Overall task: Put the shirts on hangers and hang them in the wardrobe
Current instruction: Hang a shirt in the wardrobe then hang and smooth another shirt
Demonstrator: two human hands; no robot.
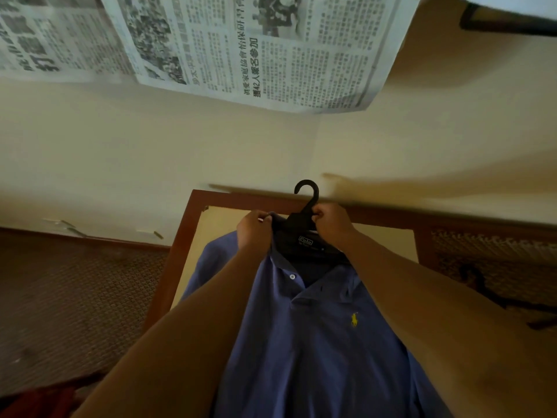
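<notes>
A blue polo shirt (pixel 316 342) with a small yellow emblem hangs in front of me on a black plastic hanger (pixel 307 194), whose hook sticks up above the collar. My left hand (pixel 254 233) pinches the left side of the dark collar. My right hand (pixel 330 220) grips the collar and the hanger's neck just below the hook. Most of the hanger's shoulders lie hidden inside the shirt.
A red-brown wooden frame (pixel 180 251) around a pale panel stands behind the shirt. Newspaper sheets (pixel 241 46) cover the upper wall. Brown woven carpet (pixel 75 297) lies at the left, a patterned surface (pixel 497 267) at the right, a dark bar (pixel 497 25) in the top right corner.
</notes>
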